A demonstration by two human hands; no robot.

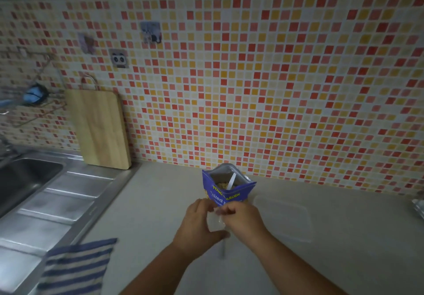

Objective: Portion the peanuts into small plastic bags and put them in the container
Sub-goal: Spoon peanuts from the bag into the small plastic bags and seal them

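Striped blue-and-white cloth (75, 269), nearest my lens, lies left of the peanut bag (226, 188), overlapping the steel sink (29, 175) drainboard. Wooden cutting board (101, 129) leans on the tiled wall, left of the peanut bag. My left hand (197, 223) and right hand (241, 218) meet just before the peanut bag, fingers pinching 1 small clear plastic bag (215, 222). Peanut bag stands open, 1 white scoop (230, 181) inside. Clear container (283, 218) sits just right of it.

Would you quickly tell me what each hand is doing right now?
Left hand: closed on the small clear plastic bag.
Right hand: closed on the same bag.
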